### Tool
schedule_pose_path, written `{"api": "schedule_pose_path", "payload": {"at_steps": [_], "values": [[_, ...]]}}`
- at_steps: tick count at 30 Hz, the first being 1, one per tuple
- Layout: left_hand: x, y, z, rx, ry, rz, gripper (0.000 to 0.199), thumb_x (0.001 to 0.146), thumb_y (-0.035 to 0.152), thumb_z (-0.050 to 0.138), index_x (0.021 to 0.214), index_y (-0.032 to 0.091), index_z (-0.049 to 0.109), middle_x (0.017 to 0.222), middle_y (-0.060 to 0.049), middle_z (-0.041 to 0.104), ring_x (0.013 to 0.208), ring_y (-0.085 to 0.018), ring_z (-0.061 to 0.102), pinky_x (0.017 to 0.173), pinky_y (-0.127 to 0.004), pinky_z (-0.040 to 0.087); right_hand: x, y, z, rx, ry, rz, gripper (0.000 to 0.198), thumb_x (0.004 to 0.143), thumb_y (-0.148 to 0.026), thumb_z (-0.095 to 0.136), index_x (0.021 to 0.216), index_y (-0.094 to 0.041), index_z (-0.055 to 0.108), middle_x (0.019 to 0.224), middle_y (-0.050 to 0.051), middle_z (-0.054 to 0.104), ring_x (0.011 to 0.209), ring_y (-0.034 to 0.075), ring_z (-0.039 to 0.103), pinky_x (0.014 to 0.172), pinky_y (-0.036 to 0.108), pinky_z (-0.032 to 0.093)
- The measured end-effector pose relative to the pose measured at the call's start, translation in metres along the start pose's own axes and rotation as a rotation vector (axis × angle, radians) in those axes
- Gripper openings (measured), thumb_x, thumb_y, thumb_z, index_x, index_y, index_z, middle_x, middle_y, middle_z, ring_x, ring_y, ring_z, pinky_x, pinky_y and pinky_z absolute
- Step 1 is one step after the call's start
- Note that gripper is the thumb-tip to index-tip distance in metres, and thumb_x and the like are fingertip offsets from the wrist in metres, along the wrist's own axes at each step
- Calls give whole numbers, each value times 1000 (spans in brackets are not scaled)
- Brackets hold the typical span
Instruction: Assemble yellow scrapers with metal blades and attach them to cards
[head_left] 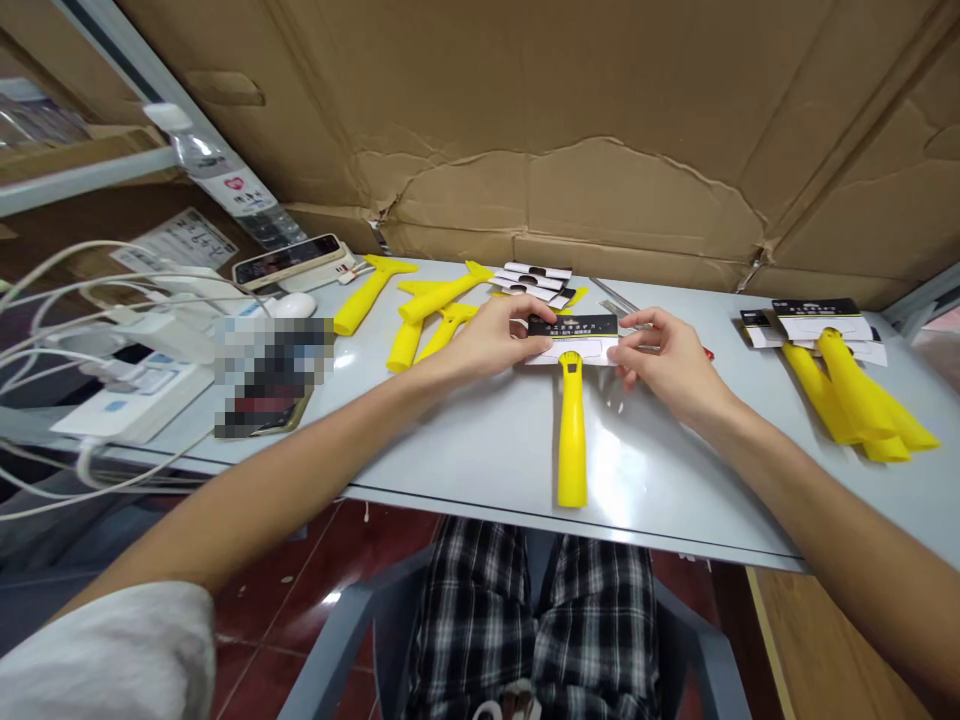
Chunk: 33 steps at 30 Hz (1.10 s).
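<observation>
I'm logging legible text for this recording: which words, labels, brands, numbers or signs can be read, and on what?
No word or number reads surely.
Bottle label: red heart sign; characters blurred.
Black-and-white card in the left hand: Chinese characters, too small to read surely.
Cards at right: print too small.
White label on the cardboard at left: dark marks, blurred.
Phone lying flat: mostly pixelated, unreadable.

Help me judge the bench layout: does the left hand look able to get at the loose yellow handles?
Probably yes: the left hand is close beside the loose yellow handles, with no visible barrier, though it holds the printed card.
</observation>
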<state>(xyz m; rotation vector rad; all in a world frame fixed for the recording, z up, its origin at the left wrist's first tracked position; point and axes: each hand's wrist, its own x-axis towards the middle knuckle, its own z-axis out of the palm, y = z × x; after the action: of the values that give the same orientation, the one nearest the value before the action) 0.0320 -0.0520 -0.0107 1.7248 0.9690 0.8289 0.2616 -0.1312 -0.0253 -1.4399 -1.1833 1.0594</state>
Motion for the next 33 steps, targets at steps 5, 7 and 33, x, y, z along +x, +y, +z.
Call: {"api": "schedule_pose_path", "payload": {"at_steps": [5, 7, 33], "values": [[-1, -3, 1, 113, -21, 128, 26, 76, 4, 74, 94, 23, 79, 115, -6, 72, 74, -14, 57, 70, -28, 46, -1, -2, 1, 61, -89, 176, 76, 68, -26, 77, 137, -23, 44, 73, -2, 61, 52, 13, 56, 42, 24, 41], [-2, -3, 1, 146, -49, 191, 24, 77, 5, 73, 92, 23, 79, 121, -7, 71, 89, -17, 62, 76, -29, 47, -1, -4, 2, 87, -85, 232, 78, 67, -25, 76, 138, -20, 44, 69, -1, 60, 50, 14, 55, 40, 24, 37], [-14, -9, 4, 879, -227, 332, 49, 107, 48, 45, 139, 14, 62, 143, -17, 60, 132, -32, 57, 113, -49, 46, -5, 1, -5, -806, -159, -99, 40, 96, -35, 54, 134, -21, 51, 72, 1, 66, 47, 10, 50, 54, 25, 42]]}}
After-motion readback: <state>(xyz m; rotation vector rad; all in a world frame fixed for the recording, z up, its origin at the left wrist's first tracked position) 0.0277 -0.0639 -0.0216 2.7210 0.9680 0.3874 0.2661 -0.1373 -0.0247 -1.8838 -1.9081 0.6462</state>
